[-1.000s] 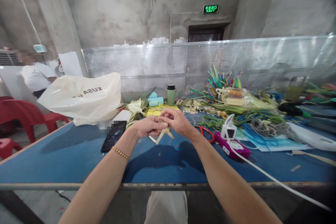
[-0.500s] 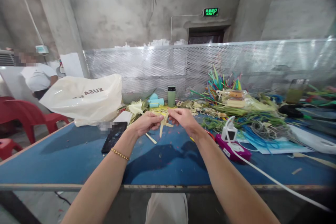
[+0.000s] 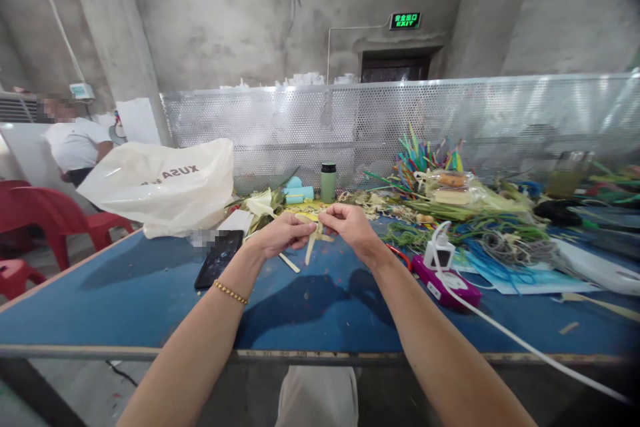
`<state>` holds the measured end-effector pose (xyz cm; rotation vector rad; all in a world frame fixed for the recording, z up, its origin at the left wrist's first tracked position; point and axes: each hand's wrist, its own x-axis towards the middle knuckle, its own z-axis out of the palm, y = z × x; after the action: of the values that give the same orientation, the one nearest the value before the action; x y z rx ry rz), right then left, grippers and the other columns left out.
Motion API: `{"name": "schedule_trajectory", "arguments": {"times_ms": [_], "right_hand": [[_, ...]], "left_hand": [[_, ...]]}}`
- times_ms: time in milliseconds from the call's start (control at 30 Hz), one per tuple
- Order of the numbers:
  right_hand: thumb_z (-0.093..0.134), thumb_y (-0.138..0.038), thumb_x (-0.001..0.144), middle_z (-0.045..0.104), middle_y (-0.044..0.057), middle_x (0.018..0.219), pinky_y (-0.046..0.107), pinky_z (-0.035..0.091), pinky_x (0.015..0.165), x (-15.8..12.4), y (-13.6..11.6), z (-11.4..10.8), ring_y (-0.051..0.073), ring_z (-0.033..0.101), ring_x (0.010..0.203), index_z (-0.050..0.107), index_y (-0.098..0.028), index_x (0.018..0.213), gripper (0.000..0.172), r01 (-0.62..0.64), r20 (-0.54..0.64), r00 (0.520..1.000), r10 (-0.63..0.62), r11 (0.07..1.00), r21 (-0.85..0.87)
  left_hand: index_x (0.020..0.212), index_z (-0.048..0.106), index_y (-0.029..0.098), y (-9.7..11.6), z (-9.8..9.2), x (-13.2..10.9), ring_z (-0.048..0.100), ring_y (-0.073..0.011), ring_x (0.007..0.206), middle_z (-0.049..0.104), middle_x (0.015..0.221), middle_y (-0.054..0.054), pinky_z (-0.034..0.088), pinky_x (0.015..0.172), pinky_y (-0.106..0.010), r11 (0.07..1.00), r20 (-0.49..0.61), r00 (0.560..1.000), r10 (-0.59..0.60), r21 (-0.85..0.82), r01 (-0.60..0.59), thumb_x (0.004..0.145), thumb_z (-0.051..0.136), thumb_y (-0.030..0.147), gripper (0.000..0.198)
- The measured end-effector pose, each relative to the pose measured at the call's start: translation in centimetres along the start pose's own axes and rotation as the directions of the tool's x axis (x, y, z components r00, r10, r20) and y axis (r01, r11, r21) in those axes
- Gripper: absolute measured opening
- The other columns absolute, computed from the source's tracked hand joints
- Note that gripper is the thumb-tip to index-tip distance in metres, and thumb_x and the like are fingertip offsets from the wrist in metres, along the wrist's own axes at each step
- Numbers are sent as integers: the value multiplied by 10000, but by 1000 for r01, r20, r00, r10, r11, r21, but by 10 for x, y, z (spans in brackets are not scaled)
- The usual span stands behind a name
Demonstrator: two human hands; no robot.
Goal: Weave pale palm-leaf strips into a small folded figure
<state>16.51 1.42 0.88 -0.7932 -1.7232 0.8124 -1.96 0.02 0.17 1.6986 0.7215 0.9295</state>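
Both my hands meet above the middle of the blue table (image 3: pixel 320 320), gripping pale, flat strips of dried leaf. My left hand (image 3: pixel 287 233), with a gold bead bracelet on its wrist, pinches the leaf strips (image 3: pixel 311 250) from the left side. From the right, my right hand (image 3: pixel 347 223) has its thumb and forefinger closed on their upper part. The strips cross one another, with one end hanging down and another pointing right. Fingers hide where they join. A loose pale strip (image 3: pixel 290 263) lies on the table below my left hand.
A black tablet (image 3: pixel 219 260) and a large white plastic bag (image 3: pixel 165 193) are at left. Behind my hands stands a green bottle (image 3: pixel 328 183). A purple power strip (image 3: pixel 453 287) with a white cable lies right, near heaped cords and leaves (image 3: pixel 515 240). A person (image 3: pixel 77 140) is far left.
My hands stay together on the leaf strips. The right-pointing strip end has shifted slightly, and my fingers have moved a little. The whole view has shifted slightly.
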Motion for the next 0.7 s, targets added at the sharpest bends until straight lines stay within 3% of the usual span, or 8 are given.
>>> {"name": "schedule_trajectory", "arguments": {"times_ms": [300, 533, 700], "right_hand": [[650, -486, 726, 499, -18, 571, 229, 334, 498, -1, -2, 5, 85, 401, 529, 587, -145, 633, 359, 55, 34, 998, -56, 998, 27], [657, -474, 718, 490, -25, 570, 231, 332, 501, 0, 0, 7, 89, 389, 525, 579, -153, 654, 337, 64, -37, 997, -64, 998, 14], [631, -459, 740, 489, -24, 572, 231, 341, 499, 1, 2, 9, 92, 402, 521, 558, -159, 661, 319, 86, -83, 993, -89, 995, -41]], "left_hand": [[588, 511, 128, 1, 2, 4, 305, -40, 430, 418, 491, 36, 201, 456, -224, 997, -56, 998, 40, -67, -43, 800, 643, 419, 383], [587, 510, 130, 5, 11, 4, 332, -46, 418, 431, 487, 29, 211, 437, -222, 992, -154, 988, -2, -126, -17, 775, 631, 517, 447], [543, 419, 153, 9, 15, 2, 266, -29, 414, 357, 474, 58, 164, 438, -216, 995, -179, 984, 1, -103, -19, 747, 670, 493, 469]]}}
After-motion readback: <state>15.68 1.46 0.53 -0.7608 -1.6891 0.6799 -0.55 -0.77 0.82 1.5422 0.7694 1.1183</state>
